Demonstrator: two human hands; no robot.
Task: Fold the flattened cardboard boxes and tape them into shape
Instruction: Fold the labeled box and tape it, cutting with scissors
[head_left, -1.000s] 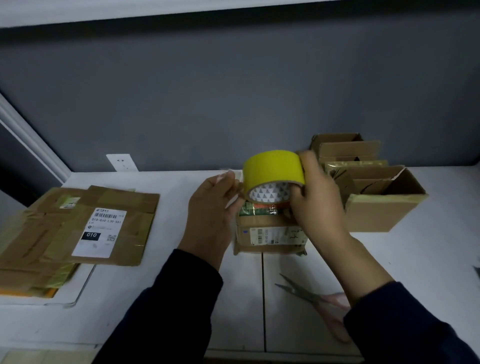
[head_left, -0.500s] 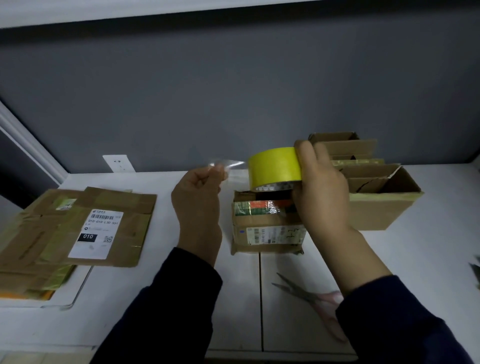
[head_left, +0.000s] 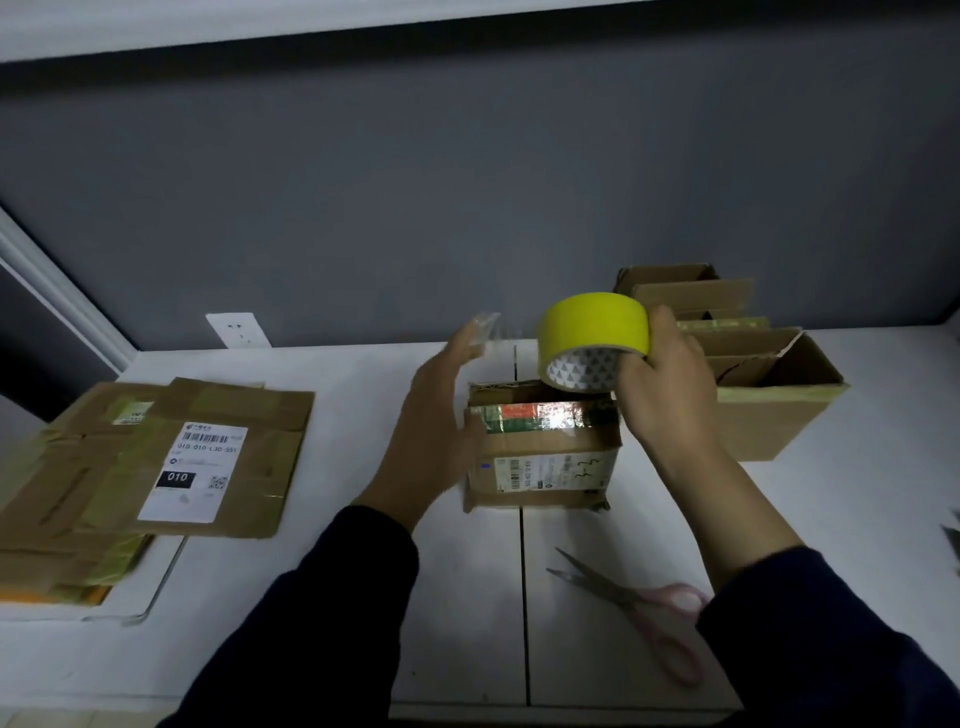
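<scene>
A white table (head_left: 311, 597) runs along a grey wall. On its left side lies a stack of flattened cardboard boxes (head_left: 249, 415), the top one carrying a white shipping label. At the right rear stand the folded boxes (head_left: 769, 421), open at the top and set close together in a row. A small box (head_left: 545, 447) stands in the middle of the table, between the two forearms, with shiny tape across its near upper edge and a label on its front.

The left hand (head_left: 436, 415) is just beside the small box's left side, fingers reaching up and away. The view is blurred there, so I cannot tell whether it pinches the clear tape end (head_left: 485, 327) at its fingertips.

The right hand (head_left: 660, 384) grips a yellow tape roll (head_left: 592, 325), fingers curled round its right side, and holds it just above the small box's far edge.

Pink-handled scissors (head_left: 623, 597) lie on the table near the right sleeve, blades apart. A white wall socket (head_left: 238, 330) sits at the table's back edge.
</scene>
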